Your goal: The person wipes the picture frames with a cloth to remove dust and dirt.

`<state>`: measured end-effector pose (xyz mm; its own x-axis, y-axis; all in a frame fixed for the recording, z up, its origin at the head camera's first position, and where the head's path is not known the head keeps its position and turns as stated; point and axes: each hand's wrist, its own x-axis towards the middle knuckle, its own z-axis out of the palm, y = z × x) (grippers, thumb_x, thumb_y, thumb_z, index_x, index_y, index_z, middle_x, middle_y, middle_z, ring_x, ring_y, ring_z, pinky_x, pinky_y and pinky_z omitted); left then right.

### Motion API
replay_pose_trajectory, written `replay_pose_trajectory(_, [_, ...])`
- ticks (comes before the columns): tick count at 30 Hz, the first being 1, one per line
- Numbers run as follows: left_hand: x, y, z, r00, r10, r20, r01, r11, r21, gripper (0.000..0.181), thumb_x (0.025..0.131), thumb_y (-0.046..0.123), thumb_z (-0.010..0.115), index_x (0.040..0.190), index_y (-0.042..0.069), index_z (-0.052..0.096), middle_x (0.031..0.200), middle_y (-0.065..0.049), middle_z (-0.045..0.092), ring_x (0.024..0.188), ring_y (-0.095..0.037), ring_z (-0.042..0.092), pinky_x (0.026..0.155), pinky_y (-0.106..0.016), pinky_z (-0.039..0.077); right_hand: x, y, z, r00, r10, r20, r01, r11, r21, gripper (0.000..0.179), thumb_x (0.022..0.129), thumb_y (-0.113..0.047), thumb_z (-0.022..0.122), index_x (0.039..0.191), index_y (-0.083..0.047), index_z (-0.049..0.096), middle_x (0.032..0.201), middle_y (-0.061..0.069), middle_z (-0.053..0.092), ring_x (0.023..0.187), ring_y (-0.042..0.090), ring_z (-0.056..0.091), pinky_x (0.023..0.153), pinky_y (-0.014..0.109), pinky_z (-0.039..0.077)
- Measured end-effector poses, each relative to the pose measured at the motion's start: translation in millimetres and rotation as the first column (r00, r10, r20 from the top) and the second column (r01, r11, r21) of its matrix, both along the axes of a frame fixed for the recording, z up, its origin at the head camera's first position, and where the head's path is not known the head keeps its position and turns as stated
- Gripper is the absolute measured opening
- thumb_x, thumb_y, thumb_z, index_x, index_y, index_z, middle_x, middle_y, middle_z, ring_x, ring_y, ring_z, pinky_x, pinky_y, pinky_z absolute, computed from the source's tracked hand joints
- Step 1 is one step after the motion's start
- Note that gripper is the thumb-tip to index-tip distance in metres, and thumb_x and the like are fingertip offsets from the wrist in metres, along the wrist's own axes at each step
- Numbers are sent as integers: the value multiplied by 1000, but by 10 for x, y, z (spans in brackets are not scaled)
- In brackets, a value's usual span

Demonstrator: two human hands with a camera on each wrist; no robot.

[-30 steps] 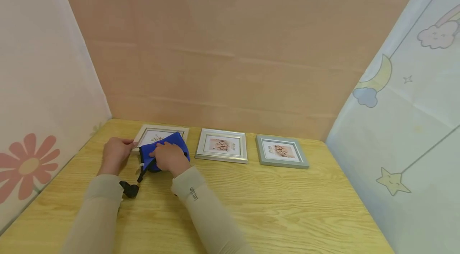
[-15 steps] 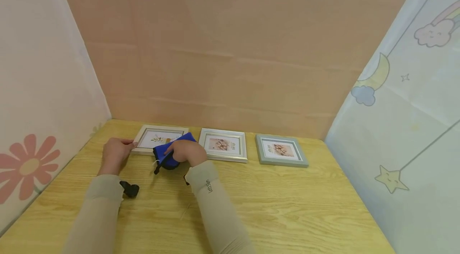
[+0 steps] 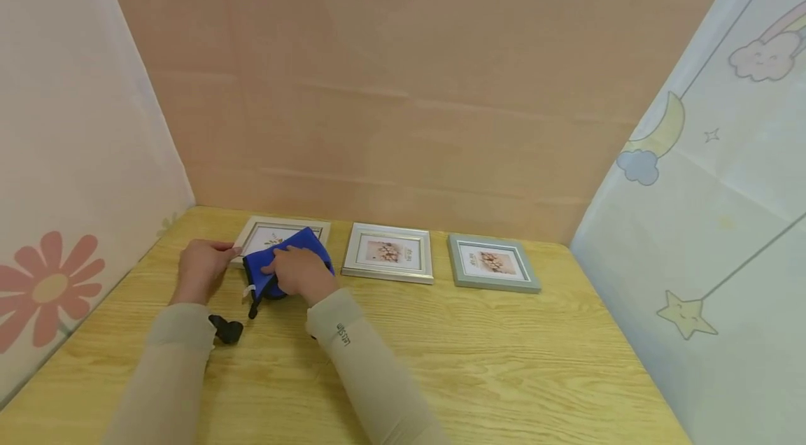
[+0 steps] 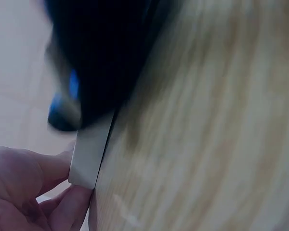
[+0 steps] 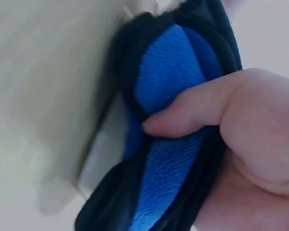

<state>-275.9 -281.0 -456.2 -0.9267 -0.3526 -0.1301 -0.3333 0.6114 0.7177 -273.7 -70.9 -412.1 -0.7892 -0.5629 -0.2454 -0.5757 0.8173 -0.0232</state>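
A blue cloth with black edging (image 3: pixel 306 241) lies over part of a cream picture frame (image 3: pixel 243 237) at the far left of the table. My right hand (image 3: pixel 305 273) grips the bunched cloth against this frame; in the right wrist view the thumb (image 5: pixel 176 115) presses into a fold of the cloth (image 5: pixel 171 67). With thumb and fingers my left hand (image 3: pixel 200 267) pinches the frame's left end. In the left wrist view that hand (image 4: pixel 29 187) holds the frame's corner (image 4: pixel 89 159), while the dark, blurred cloth hides the rest of it. Much of the frame's picture is covered.
A silver picture frame (image 3: pixel 390 275) lies to the right, and a grey-green frame (image 3: pixel 497 285) lies beyond it. All rest on the wood-grain table (image 3: pixel 478 361). Walls stand behind and at both sides. A small black object (image 3: pixel 227 329) is by my left cuff.
My right hand slid the cloth rightward along the cream frame, then back left to about where it was. The left hand has stayed at the frame's left end.
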Motion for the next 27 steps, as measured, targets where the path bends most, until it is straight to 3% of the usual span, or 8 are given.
replay_pose_trajectory(5, [-33, 18, -4, 1000, 22, 10, -21, 999, -24, 42, 109, 30, 66, 138, 0, 70, 153, -33, 57, 146, -57, 48, 123, -66, 41, 24, -202, -128, 995, 29, -94, -27, 999, 22, 51, 115, -22, 53, 153, -57, 50, 178, -23, 30, 167, 4, 29, 137, 27, 27])
replay_pose_trajectory(10, [-25, 4, 1, 999, 44, -2, -44, 999, 14, 43, 108, 29, 66, 139, -1, 70, 152, -33, 58, 147, -56, 48, 124, -65, 41, -13, -171, -85, 1000, -16, -26, 15, 999, -42, 53, 114, -19, 54, 149, -58, 55, 177, -24, 31, 165, 3, 33, 122, 17, 41])
replay_pose_trajectory(14, [1, 12, 8, 999, 24, -24, -24, 1000, -1, 45, 106, 31, 69, 137, -2, 71, 151, -33, 59, 147, -56, 48, 124, -64, 41, -94, 49, 92, 984, -80, 158, 96, 991, -93, 56, 111, -8, 51, 145, -50, 66, 179, -19, 31, 97, 0, 64, 66, 17, 41])
replay_pose_trajectory(16, [7, 15, 12, 999, 13, -33, -13, 1000, -11, 45, 106, 30, 70, 135, -3, 72, 150, -33, 61, 146, -56, 49, 124, -64, 41, -155, 173, 169, 961, -116, 250, 149, 982, -118, 60, 109, -1, 48, 142, -46, 70, 179, -17, 31, 65, 3, 39, 54, 22, 29])
replay_pose_trajectory(18, [10, 16, 22, 999, 8, -33, -8, 1000, -13, 44, 106, 29, 70, 135, -4, 72, 149, -33, 61, 145, -57, 50, 123, -65, 41, -227, 278, 220, 946, -125, 298, 174, 974, -145, 63, 108, 3, 44, 141, -42, 72, 179, -16, 33, 59, 6, 25, 53, 23, 26])
replay_pose_trajectory(22, [18, 8, 39, 1000, -1, -20, 1, 1000, -19, 44, 107, 28, 69, 135, -6, 71, 149, -34, 61, 142, -57, 51, 121, -65, 43, -354, 394, 166, 966, -122, 227, 168, 966, -197, 61, 109, 4, 44, 145, -39, 70, 173, -13, 46, 73, 7, 47, 62, 24, 32])
replay_pose_trajectory(25, [25, 1, 37, 1000, -15, -26, 14, 1000, -21, 44, 107, 28, 69, 135, -6, 72, 148, -34, 62, 139, -58, 54, 118, -65, 46, -437, 413, 33, 985, -156, 69, 166, 970, -177, 59, 111, 0, 49, 153, -39, 63, 174, -10, 46, 124, 11, 67, 83, 19, 49])
replay_pose_trajectory(27, [33, 6, 33, 999, -18, -35, 18, 1000, -10, 44, 107, 27, 70, 134, -7, 72, 146, -34, 64, 138, -57, 55, 117, -65, 48, -475, 419, -45, 985, -170, -28, 164, 975, -151, 58, 112, -3, 51, 157, -39, 58, 176, -8, 41, 159, 15, 47, 113, 21, 51])
